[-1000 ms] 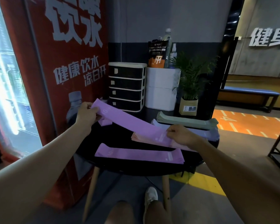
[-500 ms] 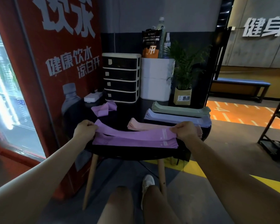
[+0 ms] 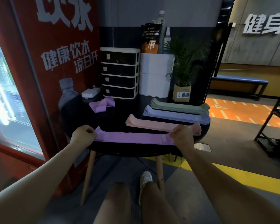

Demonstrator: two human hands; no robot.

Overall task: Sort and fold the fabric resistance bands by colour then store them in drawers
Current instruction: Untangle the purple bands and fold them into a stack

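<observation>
Fingers of left hand (image 3: 82,135) and right hand (image 3: 182,135) clamp the purple band (image 3: 132,138) ends at the counter (image 3: 136,151) near edge; uneven release could slide it off.

We see a purple band (image 3: 132,137), pink (image 3: 153,124), lavender-blue (image 3: 176,116) and green stacks (image 3: 179,107) on a black table (image 3: 120,113), beside a red vending machine (image 3: 55,46).

Dim gym corner: red vending fridge (image 3: 52,65) (glowing) left, blue bench (image 3: 240,81), orange-yellow floor (image 3: 242,110).
</observation>
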